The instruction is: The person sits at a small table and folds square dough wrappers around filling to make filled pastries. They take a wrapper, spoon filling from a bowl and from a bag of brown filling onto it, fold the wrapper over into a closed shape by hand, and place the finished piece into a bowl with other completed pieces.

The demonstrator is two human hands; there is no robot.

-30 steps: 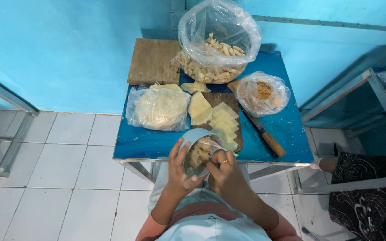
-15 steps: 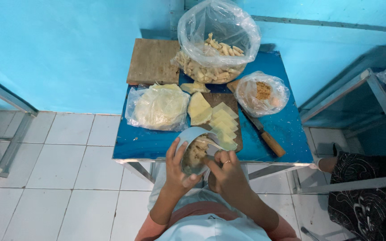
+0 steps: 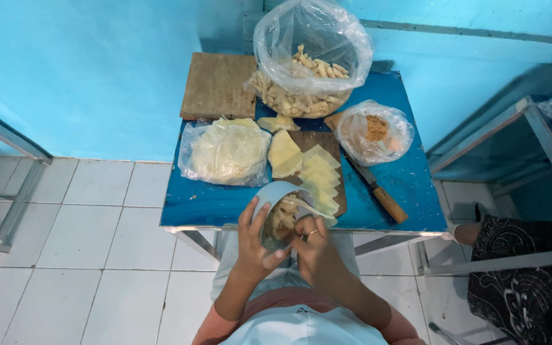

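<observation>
My left hand (image 3: pixel 255 237) holds a small light-blue bowl (image 3: pixel 275 197) of filling, tilted over the near edge of the blue table (image 3: pixel 212 199). My right hand (image 3: pixel 311 244), with a ring on one finger, works inside the bowl, fingers pinched on a spoon-like tool or filling; the detail is too small to tell. Just beyond the bowl, several pale yellow dough wrappers (image 3: pixel 317 174) lie fanned on a dark wooden board (image 3: pixel 308 138).
A large clear bag of finished rolls (image 3: pixel 308 67) stands at the back. A bag of flat wrappers (image 3: pixel 225 153) lies left, a bag with brown crumbs (image 3: pixel 373 133) right. A wooden-handled knife (image 3: pixel 381 195) and a wooden board (image 3: pixel 217 86) are there. A person in patterned cloth (image 3: pixel 531 281) sits right.
The bowl has tilted slightly and my right hand has shifted a little inside it. Everything on the table stays where it was.
</observation>
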